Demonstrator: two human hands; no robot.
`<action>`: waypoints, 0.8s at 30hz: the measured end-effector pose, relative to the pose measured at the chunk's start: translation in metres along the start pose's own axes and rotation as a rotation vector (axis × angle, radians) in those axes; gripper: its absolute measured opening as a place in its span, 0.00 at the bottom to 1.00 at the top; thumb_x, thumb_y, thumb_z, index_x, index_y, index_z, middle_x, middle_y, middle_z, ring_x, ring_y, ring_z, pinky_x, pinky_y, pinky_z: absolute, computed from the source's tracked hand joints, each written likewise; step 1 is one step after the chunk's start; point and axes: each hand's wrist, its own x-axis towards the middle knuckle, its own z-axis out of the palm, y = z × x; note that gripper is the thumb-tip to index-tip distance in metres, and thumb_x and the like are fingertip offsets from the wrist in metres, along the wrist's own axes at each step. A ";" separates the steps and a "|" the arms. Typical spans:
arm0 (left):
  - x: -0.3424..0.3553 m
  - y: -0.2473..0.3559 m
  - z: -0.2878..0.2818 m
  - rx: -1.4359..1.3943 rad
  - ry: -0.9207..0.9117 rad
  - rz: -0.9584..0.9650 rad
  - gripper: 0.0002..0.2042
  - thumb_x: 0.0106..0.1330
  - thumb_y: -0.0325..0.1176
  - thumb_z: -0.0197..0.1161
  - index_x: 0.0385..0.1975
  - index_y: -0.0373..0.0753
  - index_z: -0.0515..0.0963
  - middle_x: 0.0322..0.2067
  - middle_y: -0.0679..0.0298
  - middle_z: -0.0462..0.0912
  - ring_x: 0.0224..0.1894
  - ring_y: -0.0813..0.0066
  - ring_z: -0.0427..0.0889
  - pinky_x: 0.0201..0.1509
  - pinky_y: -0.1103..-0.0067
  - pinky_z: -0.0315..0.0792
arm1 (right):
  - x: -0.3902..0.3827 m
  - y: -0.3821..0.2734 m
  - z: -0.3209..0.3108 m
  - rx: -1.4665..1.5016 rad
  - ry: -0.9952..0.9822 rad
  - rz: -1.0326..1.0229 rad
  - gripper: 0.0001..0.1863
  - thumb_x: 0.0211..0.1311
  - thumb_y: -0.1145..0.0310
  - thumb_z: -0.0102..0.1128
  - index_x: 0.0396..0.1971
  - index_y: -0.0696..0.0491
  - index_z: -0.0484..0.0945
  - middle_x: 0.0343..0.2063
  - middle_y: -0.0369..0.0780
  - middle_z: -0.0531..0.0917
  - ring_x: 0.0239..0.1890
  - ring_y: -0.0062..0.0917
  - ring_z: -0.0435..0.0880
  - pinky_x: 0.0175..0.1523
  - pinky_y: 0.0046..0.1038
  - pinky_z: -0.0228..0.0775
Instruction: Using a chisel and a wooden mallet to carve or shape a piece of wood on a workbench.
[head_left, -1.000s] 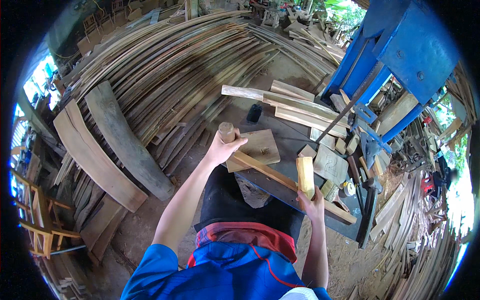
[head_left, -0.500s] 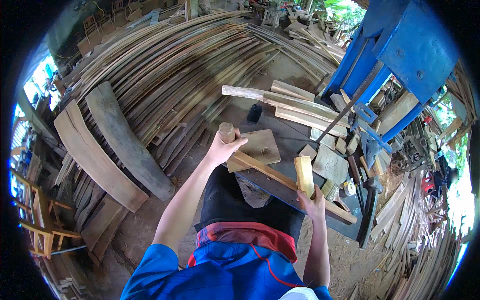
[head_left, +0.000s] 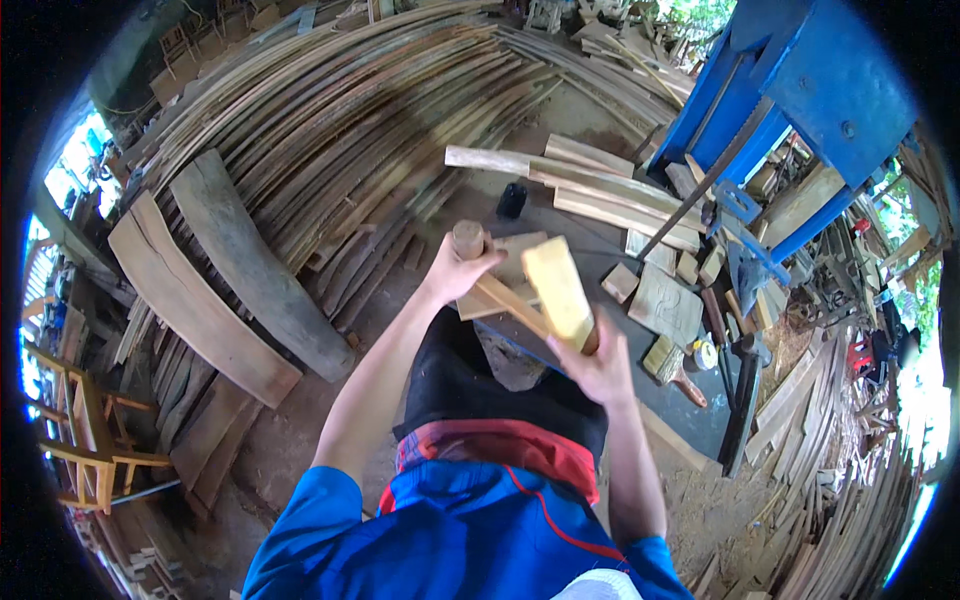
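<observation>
My left hand [head_left: 457, 268] is closed around a round-ended piece of wood [head_left: 468, 238] that points up towards me. From beside its thumb a narrow wooden strip [head_left: 515, 304] slants towards my right hand; whether it joins the round piece I cannot tell. In my right hand [head_left: 598, 362] is a pale, thick wooden block [head_left: 560, 288], tilted and a little blurred, its upper end leaning left. Behind the hands lies a flat board [head_left: 515, 258] on the dark table [head_left: 590, 235], partly covered by the block.
A blue machine [head_left: 835, 100] with a long blade [head_left: 712, 178] stands at the right of the table. Cut planks [head_left: 625, 185], small offcuts, a brush [head_left: 672, 370] and a black object [head_left: 512, 200] lie on the tabletop. Long boards [head_left: 350, 160] cover the floor at left.
My right hand has moved left and up with the wooden block, bringing it near my left hand. My left hand has shifted slightly right and up. The strip now slopes more steeply.
</observation>
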 end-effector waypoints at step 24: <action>0.007 0.004 0.000 0.017 -0.137 0.113 0.10 0.57 0.27 0.69 0.21 0.38 0.72 0.20 0.73 0.74 0.26 0.85 0.73 0.31 0.80 0.66 | -0.022 0.024 0.018 0.211 -0.030 0.101 0.22 0.53 0.65 0.72 0.42 0.60 0.74 0.23 0.37 0.80 0.22 0.17 0.77 0.27 0.23 0.69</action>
